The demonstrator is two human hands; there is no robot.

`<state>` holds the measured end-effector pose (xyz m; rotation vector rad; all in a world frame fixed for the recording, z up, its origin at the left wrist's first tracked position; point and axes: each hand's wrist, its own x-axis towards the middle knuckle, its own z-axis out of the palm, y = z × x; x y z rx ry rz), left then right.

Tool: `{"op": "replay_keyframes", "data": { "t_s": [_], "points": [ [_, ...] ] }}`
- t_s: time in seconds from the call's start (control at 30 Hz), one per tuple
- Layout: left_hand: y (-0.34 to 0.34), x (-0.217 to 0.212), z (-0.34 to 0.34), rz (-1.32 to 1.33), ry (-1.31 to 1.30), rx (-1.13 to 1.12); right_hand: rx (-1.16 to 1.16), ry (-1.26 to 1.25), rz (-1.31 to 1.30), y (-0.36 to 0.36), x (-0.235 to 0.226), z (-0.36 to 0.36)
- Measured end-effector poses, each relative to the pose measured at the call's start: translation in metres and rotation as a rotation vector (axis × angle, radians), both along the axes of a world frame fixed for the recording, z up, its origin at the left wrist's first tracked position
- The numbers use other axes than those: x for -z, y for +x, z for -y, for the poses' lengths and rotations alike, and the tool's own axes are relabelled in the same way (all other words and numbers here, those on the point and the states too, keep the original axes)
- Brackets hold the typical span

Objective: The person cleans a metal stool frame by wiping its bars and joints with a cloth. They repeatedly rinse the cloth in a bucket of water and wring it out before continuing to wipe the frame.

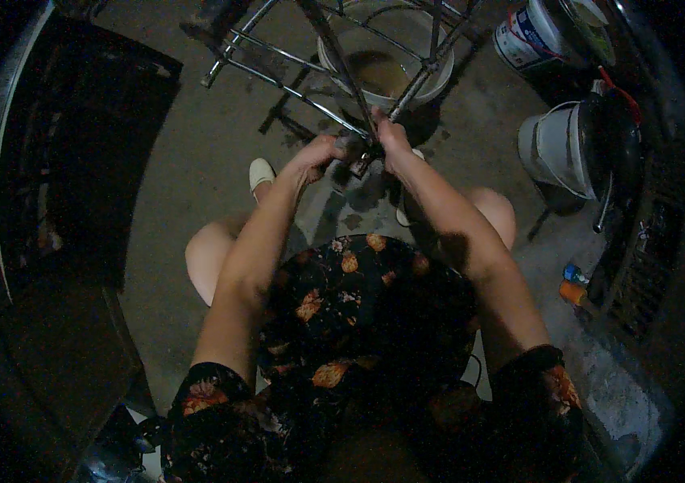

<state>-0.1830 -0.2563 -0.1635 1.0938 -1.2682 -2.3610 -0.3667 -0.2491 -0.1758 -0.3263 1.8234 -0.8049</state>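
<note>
A metal frame of thin crossing bars, partly shiny and partly dark, stands tilted in front of me, over a white bucket. My right hand is closed round one of its bars near the lower corner, with the thumb lying up along the bar. Just left of that corner, my left hand is closed, its fingers curled toward the joint. It presses a greyish wad against the metal; in the dim light I cannot tell what the wad is made of. Brownish liquid lies in the bucket.
To the right stand a white printed pail and a pale bucket with a wire handle. An orange item lies below them by a dark grate. Dark furniture lines the left. Wet patches mark the concrete floor.
</note>
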Motion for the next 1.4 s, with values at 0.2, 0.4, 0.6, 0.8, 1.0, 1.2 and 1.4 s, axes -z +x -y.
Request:
{"op": "replay_keyframes", "data": {
  "t_s": [0.2, 0.4, 0.6, 0.8, 1.0, 1.2, 1.4],
  "points": [
    [0.006, -0.036, -0.02, 0.113, 0.293, -0.126, -0.078, -0.009, -0.064, 0.006, -0.033, -0.003],
    [0.006, -0.016, -0.015, 0.032, 0.376, -0.205, -0.141, -0.111, 0.159, 0.003, -0.009, -0.002],
    [-0.014, -0.024, -0.004, -0.002, 0.47, -0.28, -0.016, -0.085, 0.185, 0.002, 0.002, 0.003],
    [-0.022, -0.077, 0.023, 0.528, -0.111, 0.251, -0.13, 0.005, 0.133, 0.001, -0.054, -0.004],
    [-0.036, -0.014, -0.007, 0.246, -0.686, 0.177, 0.126, -0.067, 0.053, 0.006, -0.005, 0.0],
    [-0.046, -0.081, -0.007, 0.391, -0.435, 0.051, 0.233, 0.037, 0.249, 0.009, -0.048, -0.004],
    [-0.012, -0.027, -0.012, -0.289, 0.223, -0.291, -0.035, 0.025, 0.289, -0.005, -0.001, 0.004]
  ]
}}
